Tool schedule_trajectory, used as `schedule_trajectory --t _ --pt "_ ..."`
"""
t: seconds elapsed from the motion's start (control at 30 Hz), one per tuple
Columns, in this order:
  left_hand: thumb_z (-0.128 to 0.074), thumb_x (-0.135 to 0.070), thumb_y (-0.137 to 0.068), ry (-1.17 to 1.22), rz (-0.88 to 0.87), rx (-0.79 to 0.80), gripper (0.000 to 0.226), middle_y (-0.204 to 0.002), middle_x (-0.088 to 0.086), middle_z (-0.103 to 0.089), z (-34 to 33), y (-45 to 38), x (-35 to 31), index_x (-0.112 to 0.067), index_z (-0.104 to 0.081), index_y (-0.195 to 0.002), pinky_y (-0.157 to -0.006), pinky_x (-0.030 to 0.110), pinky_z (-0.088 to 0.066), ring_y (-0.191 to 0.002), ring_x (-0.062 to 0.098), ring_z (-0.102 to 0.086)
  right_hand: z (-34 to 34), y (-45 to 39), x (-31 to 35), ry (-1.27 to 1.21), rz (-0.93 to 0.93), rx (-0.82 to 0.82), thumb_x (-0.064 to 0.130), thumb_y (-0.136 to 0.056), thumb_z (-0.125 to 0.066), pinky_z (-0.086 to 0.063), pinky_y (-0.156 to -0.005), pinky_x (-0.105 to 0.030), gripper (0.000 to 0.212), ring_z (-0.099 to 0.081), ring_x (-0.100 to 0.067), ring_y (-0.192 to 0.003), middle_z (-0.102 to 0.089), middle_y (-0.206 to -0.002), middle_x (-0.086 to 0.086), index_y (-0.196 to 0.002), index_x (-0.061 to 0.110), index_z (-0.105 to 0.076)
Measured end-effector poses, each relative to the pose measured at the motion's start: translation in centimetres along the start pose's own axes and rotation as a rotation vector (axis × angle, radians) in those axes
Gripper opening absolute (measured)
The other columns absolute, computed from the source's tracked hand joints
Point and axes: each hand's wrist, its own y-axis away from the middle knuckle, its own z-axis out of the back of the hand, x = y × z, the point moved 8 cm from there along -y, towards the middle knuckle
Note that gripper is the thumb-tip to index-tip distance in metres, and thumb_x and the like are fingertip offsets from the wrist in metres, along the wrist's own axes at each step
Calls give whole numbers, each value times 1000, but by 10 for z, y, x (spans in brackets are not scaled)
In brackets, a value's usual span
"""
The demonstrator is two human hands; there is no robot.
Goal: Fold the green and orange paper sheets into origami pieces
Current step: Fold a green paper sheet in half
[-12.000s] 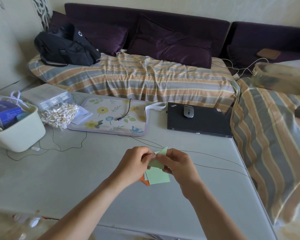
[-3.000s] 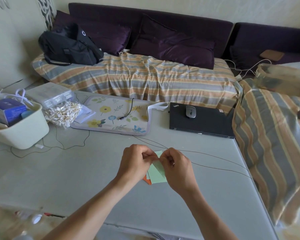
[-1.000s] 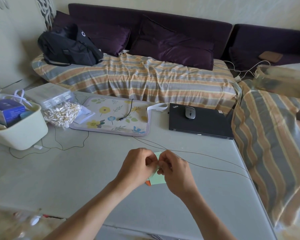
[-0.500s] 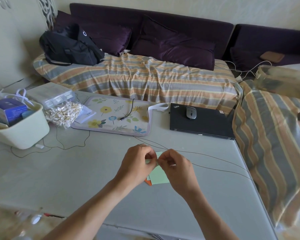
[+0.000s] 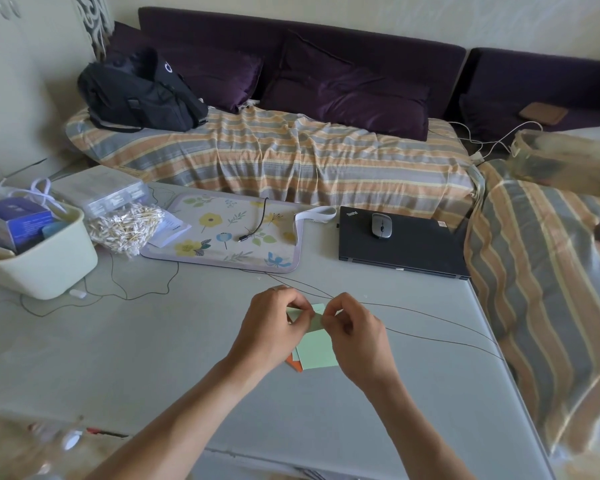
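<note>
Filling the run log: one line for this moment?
left hand: pinches green paper | right hand: pinches it | orange paper: underneath

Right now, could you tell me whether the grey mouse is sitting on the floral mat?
No, the grey mouse rests on the closed black laptop, which lies to the right of the floral mat.

A single wide-angle camera worn on the person's head looks forward and down across a grey tabletop (image 5: 153,358), both forearms reaching in from the bottom edge toward the frame's centre. The near tabletop fills the lower half at close range; its far edge, carrying a closed black laptop (image 5: 400,244) and a floral mat (image 5: 229,233), sits mid-frame. Beyond, the view takes in a sofa draped in striped cloth (image 5: 291,157) and the wall behind. Lens distortion bends the edges, blurring the lower corners.
</note>
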Motion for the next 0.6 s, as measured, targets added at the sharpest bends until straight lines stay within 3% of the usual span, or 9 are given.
schedule_trajectory --t 0.17,0.43,0.6 --pt "-70 -14 -83 -26 -14 61 13 -79 -12 -67 -5 3 1 -24 -72 -76 -57 23 -49 -73 4 -63 -1 3 1 -14 14 28 8 -86 -69 -42 -65 -14 13 -59 -11 -78 -66 -78 7 -78 16 -63" --pt "-81 -21 -80 98 159 16 5 -74 -7 -71 1 3 7 -21 -77 -77 -43 12 -41 -58 -1 -62 5 3 10 19 57 -25 2 -85 -64 -38 -58 -15 15 -52 -10 -72 -61 -70 4 -75 13 -60" --pt "-85 -9 -76 155 228 44 9 -65 -2 -69 3 6 7 -14 -78 -72 -36 12 -39 -48 -1 -61 -2 3 6 42 58 12 5 -88 -63 -38 -61 -13 14 -53 -11 -78 -62 -75 5 -77 14 -60"
